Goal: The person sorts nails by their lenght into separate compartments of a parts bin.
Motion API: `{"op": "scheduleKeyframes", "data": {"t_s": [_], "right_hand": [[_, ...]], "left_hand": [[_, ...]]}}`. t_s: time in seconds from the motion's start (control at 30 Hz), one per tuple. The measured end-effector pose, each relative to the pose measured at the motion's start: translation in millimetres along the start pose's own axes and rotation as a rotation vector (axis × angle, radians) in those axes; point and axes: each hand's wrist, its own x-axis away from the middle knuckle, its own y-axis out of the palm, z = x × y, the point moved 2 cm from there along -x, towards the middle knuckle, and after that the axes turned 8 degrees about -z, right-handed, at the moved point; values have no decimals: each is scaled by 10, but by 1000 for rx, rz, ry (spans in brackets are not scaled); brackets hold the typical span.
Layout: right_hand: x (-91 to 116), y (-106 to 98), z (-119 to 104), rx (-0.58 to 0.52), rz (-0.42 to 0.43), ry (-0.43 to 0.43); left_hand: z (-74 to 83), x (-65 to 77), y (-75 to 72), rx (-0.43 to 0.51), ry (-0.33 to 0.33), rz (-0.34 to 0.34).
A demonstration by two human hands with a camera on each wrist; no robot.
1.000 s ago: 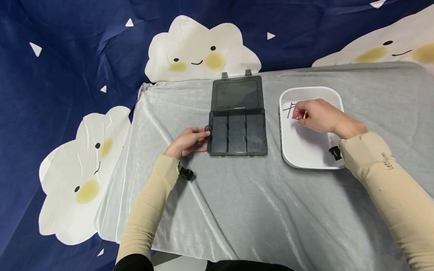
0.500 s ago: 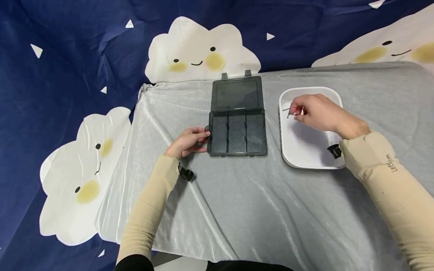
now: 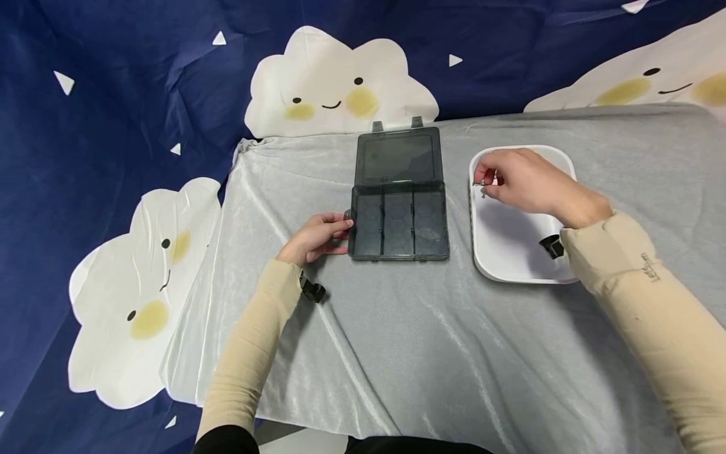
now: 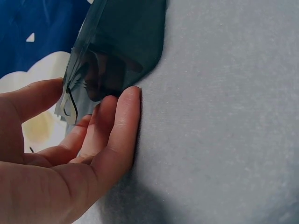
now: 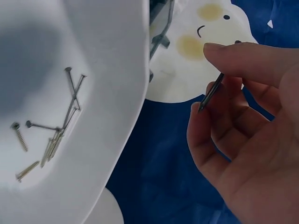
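Between thumb and fingers, my right hand [image 3: 527, 183] pinches a dark pointed nail [image 5: 213, 93], raised over the white tub [image 3: 499, 252]. In the right wrist view, loose grey nails [image 5: 72, 91] lie crossed in the tub's corner beside brass-coloured screws [image 5: 28, 171]. My left hand [image 3: 317, 237] grips the left side of a smoky grey compartment box [image 3: 399, 257], thumb at its upper edge and fingers against its side. The box's lid [image 3: 398, 156] is folded back, and three long compartments [image 3: 399, 221] face up with nothing visible in them.
Grey velvety cloth [image 3: 397, 353] covers the table, with creases running towards the front. The tub stands a short way right of the box. Behind the table hangs a dark blue curtain [image 3: 488, 38] printed with smiling clouds.
My right hand has shifted slightly left and back towards the tub's far left corner, covering more of the nails there. The left hand and the box have stayed put.
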Motion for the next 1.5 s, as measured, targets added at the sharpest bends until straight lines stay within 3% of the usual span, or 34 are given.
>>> {"op": "scheduleKeyframes", "data": {"t_s": [0.33,0.87,1.5], "right_hand": [[-233,28,-150,-41,-10,-20],[-576,305,-225,-101,-77,-24],[-728,516,-123,-100,-132,-28]], "left_hand": [[-4,-10,-11,6,4,1],[-5,7,-3,-1,2,19],[-5,7,-10,-5,10,12]]}}
